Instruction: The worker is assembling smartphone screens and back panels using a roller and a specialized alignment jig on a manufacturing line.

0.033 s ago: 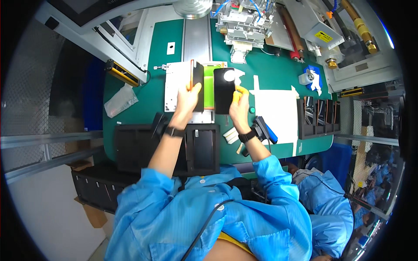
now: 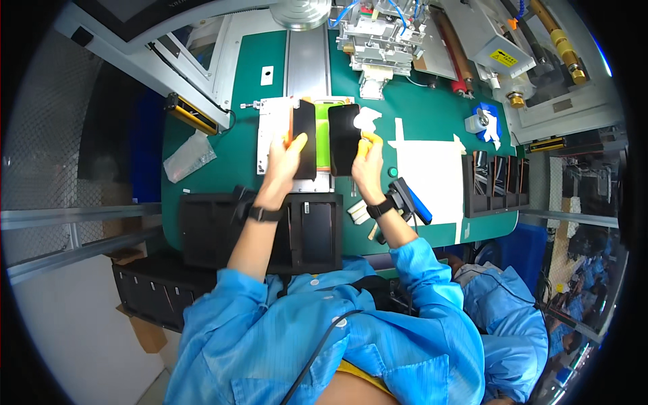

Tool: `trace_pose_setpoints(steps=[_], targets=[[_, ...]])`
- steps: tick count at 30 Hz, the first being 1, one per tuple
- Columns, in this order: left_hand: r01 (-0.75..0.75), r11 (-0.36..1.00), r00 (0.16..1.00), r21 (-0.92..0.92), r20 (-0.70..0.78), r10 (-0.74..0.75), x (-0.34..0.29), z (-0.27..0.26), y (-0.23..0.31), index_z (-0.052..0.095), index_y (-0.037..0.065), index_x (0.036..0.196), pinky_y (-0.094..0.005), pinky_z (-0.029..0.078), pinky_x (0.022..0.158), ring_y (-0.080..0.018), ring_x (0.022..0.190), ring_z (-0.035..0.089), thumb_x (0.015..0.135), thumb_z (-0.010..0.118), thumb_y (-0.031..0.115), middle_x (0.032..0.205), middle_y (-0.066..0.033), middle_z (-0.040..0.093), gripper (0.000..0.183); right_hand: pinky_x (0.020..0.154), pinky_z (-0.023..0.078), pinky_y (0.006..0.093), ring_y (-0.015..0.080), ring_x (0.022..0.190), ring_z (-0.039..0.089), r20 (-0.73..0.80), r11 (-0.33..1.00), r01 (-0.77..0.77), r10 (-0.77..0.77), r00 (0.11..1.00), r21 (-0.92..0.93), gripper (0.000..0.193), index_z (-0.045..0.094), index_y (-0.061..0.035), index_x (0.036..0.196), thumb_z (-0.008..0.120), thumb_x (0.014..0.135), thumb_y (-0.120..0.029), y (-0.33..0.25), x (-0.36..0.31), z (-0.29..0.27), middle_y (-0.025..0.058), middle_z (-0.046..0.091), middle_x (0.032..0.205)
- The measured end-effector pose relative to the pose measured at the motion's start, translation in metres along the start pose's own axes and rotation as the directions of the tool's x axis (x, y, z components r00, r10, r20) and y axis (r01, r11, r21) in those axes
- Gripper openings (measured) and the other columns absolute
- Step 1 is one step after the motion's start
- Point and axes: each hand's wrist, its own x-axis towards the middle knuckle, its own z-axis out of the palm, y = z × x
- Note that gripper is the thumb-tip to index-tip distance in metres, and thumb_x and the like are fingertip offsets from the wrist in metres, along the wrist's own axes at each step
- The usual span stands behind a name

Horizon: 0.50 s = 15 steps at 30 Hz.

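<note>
My left hand [image 2: 285,158], with yellow finger covers, is closed on a flat black phone-sized panel [image 2: 306,138] with an orange edge. It holds the panel over the left part of a white fixture plate [image 2: 268,128]. Another black phone-sized panel [image 2: 343,142] is gripped at its right edge by my right hand [image 2: 367,162], whose fingertips are also covered in yellow. Between the two panels shows the bright green bed [image 2: 322,145] of the fixture. A white crumpled piece [image 2: 368,119] lies beside the right panel's upper edge; what it is I cannot tell.
Black trays [image 2: 229,229] stand along the near edge, one holding a dark panel [image 2: 316,233]. A white sheet [image 2: 425,175] lies to the right, before a black rack [image 2: 496,183] of several panels. Metal machinery [image 2: 381,50] stands behind. Another person's blue sleeve [image 2: 503,304] is at lower right.
The left panel has turned so more of its black face shows. The right panel has shifted slightly left, and the bright white spot on its face is gone.
</note>
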Motion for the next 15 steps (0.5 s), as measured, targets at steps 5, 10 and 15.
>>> trace_pose_setpoints(steps=[5, 10, 15], targets=[[0.117, 0.945, 0.993, -0.307, 0.04, -0.11, -0.065, -0.054, 0.012, 0.039, 0.005, 0.112, -0.0318, 0.049, 0.077, -0.0197, 0.093, 0.057, 0.086, 0.048, 0.008, 0.101, -0.0106, 0.054, 0.028, 0.07, 0.038, 0.0445, 0.0379, 0.08, 0.047, -0.06, 0.996, 0.076, -0.078, 0.995, -0.042, 0.022, 0.04, -0.0045, 0.107, 0.04, 0.086, -0.011, 0.008, 0.011, 0.043, 0.0232, 0.052, 0.089], [0.161, 0.843, 0.984, -0.513, 0.018, -0.177, -0.103, -0.081, 0.0, 0.033, 0.005, 0.123, -0.0413, 0.048, 0.081, -0.0301, 0.102, 0.052, 0.092, 0.034, 0.015, 0.114, -0.0178, 0.048, 0.033, 0.083, 0.032, 0.0463, 0.0364, 0.098, 0.038, 0.024, 0.904, 0.258, -0.266, 0.964, -0.34, 0.029, 0.049, -0.0034, 0.107, 0.048, 0.081, -0.016, 0.021, 0.02, 0.039, 0.0218, 0.044, 0.104], [0.307, 0.577, 0.943, -0.757, 0.158, -0.294, -0.12, -0.083, 0.005, 0.039, 0.014, 0.121, -0.0519, 0.047, 0.077, -0.0359, 0.099, 0.053, 0.088, 0.045, 0.022, 0.114, -0.015, 0.049, 0.035, 0.067, 0.045, 0.0369, 0.0323, 0.075, 0.057, 0.036, 0.941, 0.124, -0.119, 0.992, -0.314, 0.023, 0.057, 0.0021, 0.092, 0.051, 0.083, -0.018, 0.065, -0.006, -0.08, 0.0198, 0.059, 0.083]])
